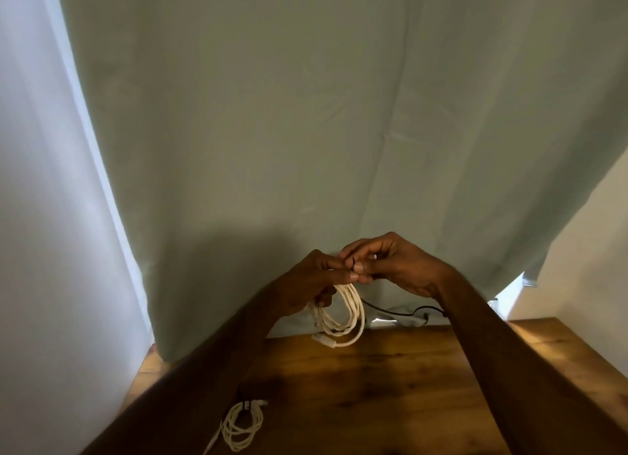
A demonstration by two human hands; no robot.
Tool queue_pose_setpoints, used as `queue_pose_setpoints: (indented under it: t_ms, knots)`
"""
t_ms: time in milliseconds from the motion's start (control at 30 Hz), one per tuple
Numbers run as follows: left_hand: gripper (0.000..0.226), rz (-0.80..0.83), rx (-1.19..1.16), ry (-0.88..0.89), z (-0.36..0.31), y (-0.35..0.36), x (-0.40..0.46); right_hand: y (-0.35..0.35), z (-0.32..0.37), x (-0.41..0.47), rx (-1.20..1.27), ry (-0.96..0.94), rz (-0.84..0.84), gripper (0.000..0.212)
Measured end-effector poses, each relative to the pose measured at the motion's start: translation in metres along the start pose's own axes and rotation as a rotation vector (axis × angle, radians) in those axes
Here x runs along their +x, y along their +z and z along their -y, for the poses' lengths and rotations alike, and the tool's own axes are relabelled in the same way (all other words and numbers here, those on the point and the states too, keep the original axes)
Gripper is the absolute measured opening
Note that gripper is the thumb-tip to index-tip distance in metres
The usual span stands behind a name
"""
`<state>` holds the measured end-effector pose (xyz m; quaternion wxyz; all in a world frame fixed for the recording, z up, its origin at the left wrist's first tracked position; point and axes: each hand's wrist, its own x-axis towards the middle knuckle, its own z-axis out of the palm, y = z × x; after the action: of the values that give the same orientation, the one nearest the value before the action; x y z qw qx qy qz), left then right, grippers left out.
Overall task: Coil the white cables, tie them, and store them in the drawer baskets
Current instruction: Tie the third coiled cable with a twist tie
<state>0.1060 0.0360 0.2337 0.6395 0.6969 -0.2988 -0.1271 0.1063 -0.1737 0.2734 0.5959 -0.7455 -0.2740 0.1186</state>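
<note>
A person stands at a wooden table [390,386], both bare arms stretched out above it, working on a coiled white cable [343,313] held in the air over the table's far edge. The left hand [306,284] grips the top of the coil, fingers curled round the gathered loops, which hang down with a white connector at the bottom. The right hand [390,264] meets it at the same spot, its thumb and fingers pinching a thin dark tie [351,262] at the top of the coil; how far the tie goes round the loops cannot be made out.

A second coiled white cable [243,427] lies flat on the table near its near left corner, partly under the left forearm, with a dark band across its top.

Behind the table hangs a pale green curtain [306,114], with a white curtain [40,182] beside it at left. A black cord [401,312] runs along the far edge of the table at the foot of the curtain.
</note>
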Motion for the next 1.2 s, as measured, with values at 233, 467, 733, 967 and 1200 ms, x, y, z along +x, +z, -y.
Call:
queue_pose_setpoints:
  t_ms: [233, 467, 733, 967, 1200]
  knots:
    - [0.037, -0.758, -0.06, -0.048, 0.016, -0.006, 0.023, -0.017, 0.01, -0.01, -0.119, -0.084, -0.342, 0.01]
    - [0.053, -1.04, -0.111, -0.033, 0.034, -0.006, 0.051, 0.032, -0.022, 0.004, -0.122, -0.08, -0.544, 0.019]
    - [0.054, -0.997, -0.005, 0.057, 0.04, -0.011, 0.067, 0.058, -0.048, 0.019, -0.209, 0.101, -0.735, 0.016]
    - [0.027, -0.95, 0.031, 0.116, 0.04, 0.003, 0.07, 0.072, -0.053, 0.045, -0.241, 0.089, -1.123, 0.036]
    - [0.027, -0.866, -0.035, -0.001, 0.045, 0.007, 0.067, 0.083, -0.062, 0.052, -0.131, 0.02, -1.184, 0.037]
